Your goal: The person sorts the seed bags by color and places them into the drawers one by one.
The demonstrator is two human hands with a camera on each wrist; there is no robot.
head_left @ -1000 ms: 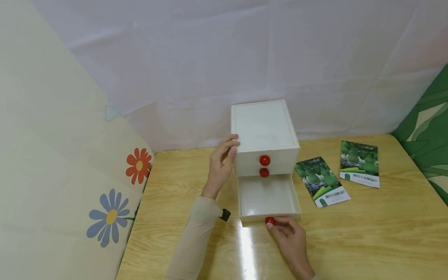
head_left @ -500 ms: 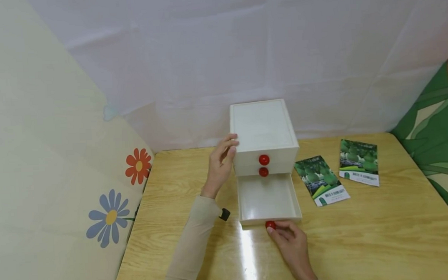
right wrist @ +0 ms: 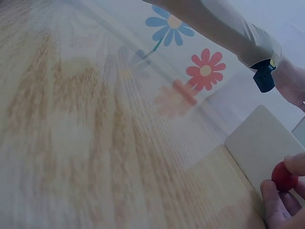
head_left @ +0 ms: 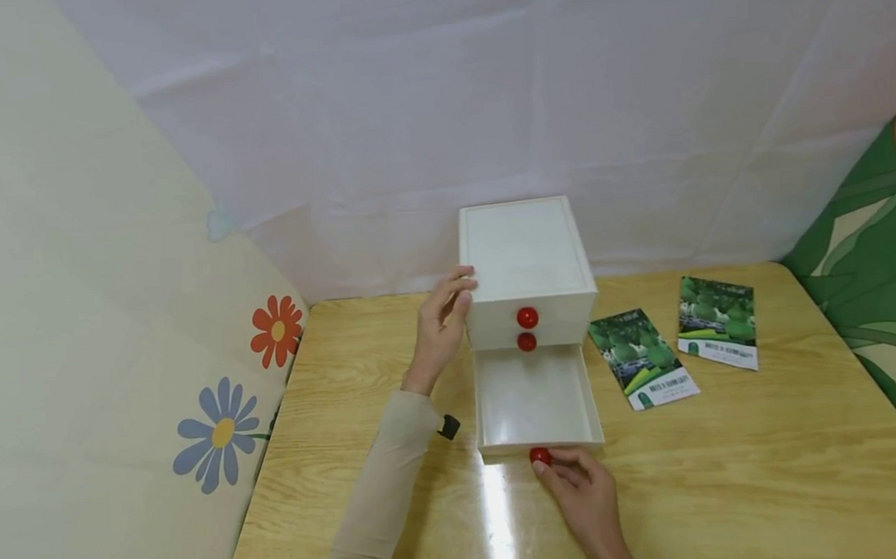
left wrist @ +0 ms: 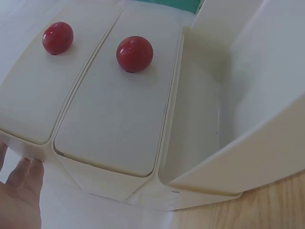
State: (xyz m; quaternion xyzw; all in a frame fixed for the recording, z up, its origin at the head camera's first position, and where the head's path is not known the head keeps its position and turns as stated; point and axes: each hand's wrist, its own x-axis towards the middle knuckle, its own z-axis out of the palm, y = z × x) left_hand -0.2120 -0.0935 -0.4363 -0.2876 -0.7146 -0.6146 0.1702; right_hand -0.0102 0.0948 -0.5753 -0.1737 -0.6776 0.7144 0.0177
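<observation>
A white drawer cabinet (head_left: 525, 247) with red round knobs stands at the back of the table. Its bottom drawer (head_left: 539, 396) is pulled well out, and the inside holds nothing. My right hand (head_left: 583, 494) pinches that drawer's red knob (head_left: 540, 456) between thumb and fingers; the right wrist view shows the knob (right wrist: 284, 176) in the grip too. My left hand (head_left: 441, 330) rests against the cabinet's left side, fingertips at the top edge. In the left wrist view, the two upper drawers, each with a knob (left wrist: 135, 54), are closed.
Two green printed leaflets (head_left: 644, 359) (head_left: 717, 324) lie on the wooden table (head_left: 764, 466) right of the cabinet. A pale cloth wall (head_left: 411, 131) rises behind it. Flower-decorated panels stand at the left (head_left: 116, 244) and right.
My right hand has drawn the bottom drawer a little farther out toward me, still pinching its knob. The left hand stays on the cabinet's side.
</observation>
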